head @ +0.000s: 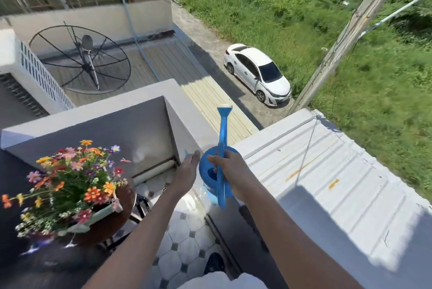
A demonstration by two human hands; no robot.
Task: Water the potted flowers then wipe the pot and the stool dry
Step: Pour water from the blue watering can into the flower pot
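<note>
A blue watering can (211, 172) hangs over the balcony's right parapet, its long spout pointing up and away. My right hand (230, 172) is shut on its handle. Just left of the can, my left hand (185, 172) is flat with fingers apart, near the can's body but holding nothing. At the lower left, colourful flowers (67, 183) fill a pale green pot (102, 215). The pot stands on a round dark wooden stool (112, 223).
The white parapet wall (177, 113) wraps the balcony corner ahead and to the right. Patterned floor tiles (182, 237) lie between the stool and the wall. Beyond the wall are a white corrugated roof (327, 172), a satellite dish and a parked white car below.
</note>
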